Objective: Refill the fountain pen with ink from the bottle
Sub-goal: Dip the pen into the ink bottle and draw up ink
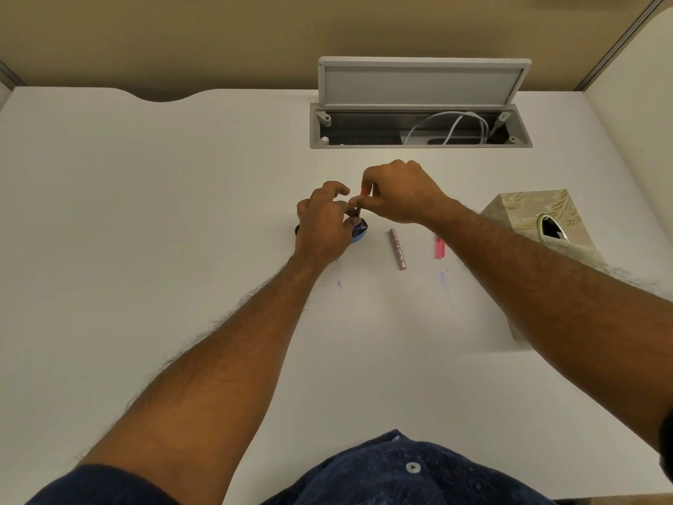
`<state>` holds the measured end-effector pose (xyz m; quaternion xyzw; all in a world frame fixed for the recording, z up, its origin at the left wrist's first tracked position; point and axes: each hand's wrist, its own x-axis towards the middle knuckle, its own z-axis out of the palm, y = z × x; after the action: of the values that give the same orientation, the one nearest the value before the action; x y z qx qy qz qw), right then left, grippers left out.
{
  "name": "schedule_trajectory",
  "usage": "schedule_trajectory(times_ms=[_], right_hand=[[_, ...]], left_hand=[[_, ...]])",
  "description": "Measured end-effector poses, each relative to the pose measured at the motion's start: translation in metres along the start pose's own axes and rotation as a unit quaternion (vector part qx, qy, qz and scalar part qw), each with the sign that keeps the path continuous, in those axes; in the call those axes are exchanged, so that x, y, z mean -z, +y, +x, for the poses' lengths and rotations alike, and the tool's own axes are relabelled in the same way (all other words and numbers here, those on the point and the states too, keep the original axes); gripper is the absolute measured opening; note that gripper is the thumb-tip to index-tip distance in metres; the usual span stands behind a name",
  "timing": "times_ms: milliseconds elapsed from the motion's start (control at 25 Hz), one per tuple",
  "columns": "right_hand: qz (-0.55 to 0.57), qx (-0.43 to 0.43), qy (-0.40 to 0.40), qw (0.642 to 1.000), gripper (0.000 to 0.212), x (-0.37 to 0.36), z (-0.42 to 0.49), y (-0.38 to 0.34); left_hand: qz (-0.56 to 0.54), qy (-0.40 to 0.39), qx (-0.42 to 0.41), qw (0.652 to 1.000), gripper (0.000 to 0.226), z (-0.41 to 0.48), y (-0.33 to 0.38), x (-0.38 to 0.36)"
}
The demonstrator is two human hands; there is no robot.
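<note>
A small ink bottle (359, 231) with a blue label stands on the white desk, mostly hidden behind my left hand (324, 220), which wraps around it. My right hand (397, 191) pinches the red-tipped pen section (361, 202) upright, its lower end at the bottle's mouth. A dark round thing (297, 230), perhaps the bottle's cap, peeks out left of my left hand. The silver patterned pen part (397, 248) lies on the desk to the right of the bottle. A pink pen part (439, 246) lies further right.
A gold-patterned tissue box (524, 216) stands at the right. An open grey cable hatch (418, 103) with white cables is set in the desk at the back. Faint blue ink marks (339, 284) stain the desk near the hands.
</note>
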<state>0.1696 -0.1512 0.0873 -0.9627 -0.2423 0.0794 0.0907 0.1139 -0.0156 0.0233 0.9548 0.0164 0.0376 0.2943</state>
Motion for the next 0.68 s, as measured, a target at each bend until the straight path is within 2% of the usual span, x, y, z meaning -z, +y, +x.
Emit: schedule_trajectory(times_ms=[160, 280, 480, 680], right_hand=[[0.068, 0.027, -0.034, 0.997, 0.025, 0.0045, -0.0036, -0.0024], [0.035, 0.037, -0.022, 0.998, 0.019, 0.0035, -0.0028, -0.0030], [-0.039, 0.028, 0.015, 0.999, 0.026, 0.0004, 0.0024, -0.0042], [-0.053, 0.023, 0.029, 0.998, 0.030, 0.0004, 0.0029, -0.0035]], left_hand=[[-0.005, -0.003, 0.005, 1.000, 0.022, 0.0001, 0.0013, 0.0008], [-0.005, -0.002, -0.008, 1.000, 0.020, -0.0004, 0.0000, 0.0007], [-0.003, -0.001, -0.004, 1.000, 0.021, 0.0001, 0.0011, 0.0009], [-0.002, -0.004, -0.006, 1.000, 0.020, 0.0003, -0.0006, -0.0011]])
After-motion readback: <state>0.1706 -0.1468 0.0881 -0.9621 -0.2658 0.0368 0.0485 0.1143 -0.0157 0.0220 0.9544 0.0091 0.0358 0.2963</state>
